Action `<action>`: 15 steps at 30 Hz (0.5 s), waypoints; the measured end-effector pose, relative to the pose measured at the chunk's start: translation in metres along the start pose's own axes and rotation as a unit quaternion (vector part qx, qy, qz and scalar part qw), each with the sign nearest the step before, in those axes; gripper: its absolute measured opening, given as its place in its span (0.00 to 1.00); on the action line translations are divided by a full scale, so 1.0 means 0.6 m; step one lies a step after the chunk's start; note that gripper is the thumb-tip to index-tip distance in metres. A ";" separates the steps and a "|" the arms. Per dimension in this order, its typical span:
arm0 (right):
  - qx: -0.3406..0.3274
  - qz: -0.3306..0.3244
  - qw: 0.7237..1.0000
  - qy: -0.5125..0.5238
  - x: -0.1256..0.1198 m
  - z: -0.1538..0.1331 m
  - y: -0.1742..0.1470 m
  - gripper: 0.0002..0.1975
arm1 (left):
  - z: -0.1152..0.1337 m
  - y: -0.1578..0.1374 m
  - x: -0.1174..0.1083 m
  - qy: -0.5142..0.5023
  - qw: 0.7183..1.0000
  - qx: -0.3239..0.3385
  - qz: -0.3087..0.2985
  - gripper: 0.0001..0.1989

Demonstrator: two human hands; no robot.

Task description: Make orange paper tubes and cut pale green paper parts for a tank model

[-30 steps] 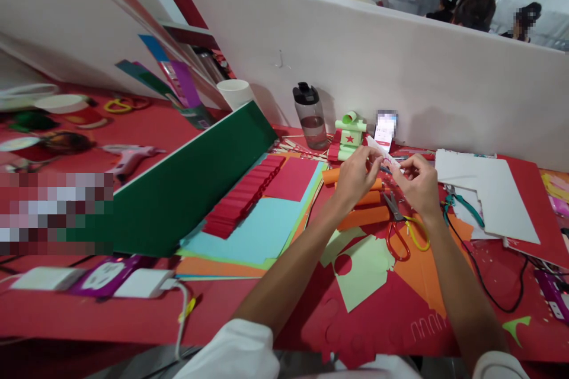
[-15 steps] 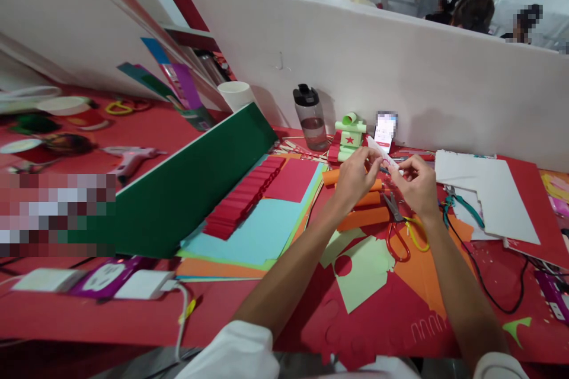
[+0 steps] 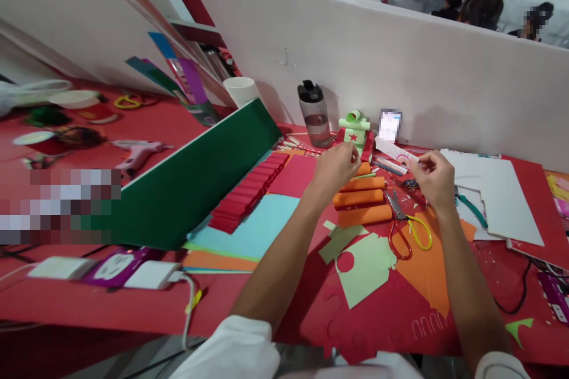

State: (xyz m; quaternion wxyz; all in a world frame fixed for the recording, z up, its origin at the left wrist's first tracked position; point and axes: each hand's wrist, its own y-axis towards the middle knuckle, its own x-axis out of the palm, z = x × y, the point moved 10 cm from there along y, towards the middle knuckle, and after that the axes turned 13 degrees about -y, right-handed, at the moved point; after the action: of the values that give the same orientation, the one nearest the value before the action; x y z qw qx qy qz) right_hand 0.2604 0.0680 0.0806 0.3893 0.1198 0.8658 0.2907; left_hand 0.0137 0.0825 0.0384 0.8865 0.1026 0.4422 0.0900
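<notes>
Toward the far edge of the red worktop (image 3: 151,308), right of its middle, a white printed slip (image 3: 395,151) is pinched by one end between the thumb and fingers of the right hand (image 3: 433,179); this end grip presumably leaves its face uncovered. Whether the slip's far end bears on anything cannot be told. The left hand (image 3: 334,170) is apart from the slip, fingers curled toward the thumb; whether they close on something cannot be determined.

Below the hands, orange rolls (image 3: 365,215) lie side by side, perhaps to limit rolling. Scissors (image 3: 401,217) lie beside them, handles toward the near edge, apparently for easy reach. At the far edge, a phone (image 3: 390,124) stands tilted, likely so its screen faces the seat.

Containers: a lidded clear bottle (image 3: 315,121), upright at the far edge, holds dark-looking liquid in its lower part. Left of it, behind a green board (image 3: 186,189), stands a white cup (image 3: 241,92), contents not visible. Further left, a holder (image 3: 204,113) carries coloured strips (image 3: 192,80), leaning outward, probably for want of support.
</notes>
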 end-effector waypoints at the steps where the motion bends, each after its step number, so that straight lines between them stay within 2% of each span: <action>1: 0.002 0.005 1.000 -0.006 -0.005 0.007 0.003 0.12 | -0.011 -0.001 -0.005 0.032 0.999 -0.022 -0.020 0.09; 5: 0.010 0.023 0.999 -0.027 -0.025 0.033 0.012 0.11 | -0.058 -0.013 -0.014 0.142 0.980 -0.099 -0.102 0.15; 7: 0.011 0.028 0.999 -0.030 -0.034 0.043 0.016 0.11 | -0.079 -0.018 -0.014 0.170 0.970 -0.122 -0.125 0.16; 11: 0.020 0.034 0.999 -0.029 -0.047 0.056 0.020 0.10 | -0.114 -0.021 -0.002 0.185 0.960 -0.147 -0.150 0.18; 15: 0.019 0.029 0.999 -0.026 -0.048 0.058 0.020 0.11 | -0.129 -0.021 0.020 0.193 0.953 -0.147 -0.183 0.20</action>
State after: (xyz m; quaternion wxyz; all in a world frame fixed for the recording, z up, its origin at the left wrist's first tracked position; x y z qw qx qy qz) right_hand 0.3050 0.0795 0.0870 0.4005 0.1592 0.8570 0.2825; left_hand -0.0404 0.0814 -0.0196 0.7910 -0.1307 0.5976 0.0084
